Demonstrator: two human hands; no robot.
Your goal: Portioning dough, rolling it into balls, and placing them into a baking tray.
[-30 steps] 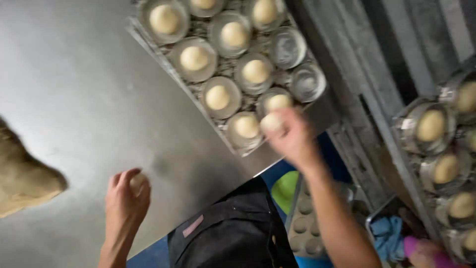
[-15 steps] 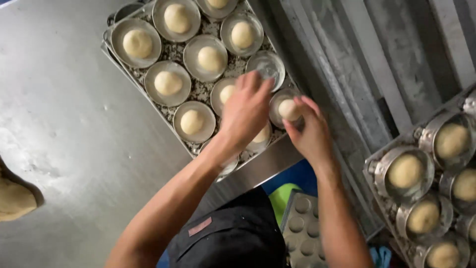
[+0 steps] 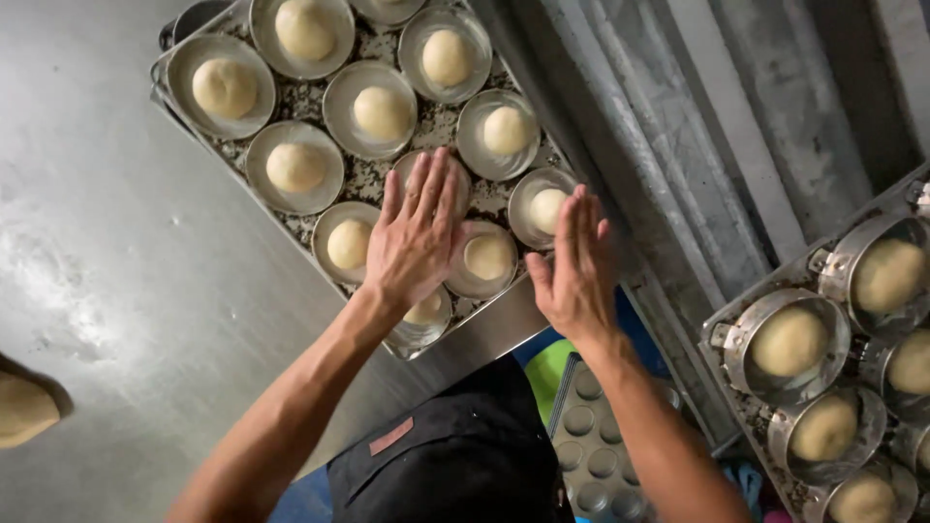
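pale dough balls sit in round metal tins on long steel baking tray (image 3: 504,324), upper centre of frame, running diagonally. left hand (image 3: 415,237) flat, fingers spread, over near-row tins. right hand (image 3: 573,271) open, empty, at tray's lower right edge beside small dough ball (image 3: 546,207).

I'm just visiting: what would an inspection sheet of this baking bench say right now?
Surface: steel table, scuffed and smeared.
Job's things: metal tray of round tins, each visible tin holding a dough ball.
Clutter: dough lump at the table's left edge; muffin pan lower down.
Hands: left hand flat over the near tins; right hand open at the tray's corner; neither holds anything.
Cables: nothing seen.
Surroundings: second tray of filled tins at right; dark apron below.
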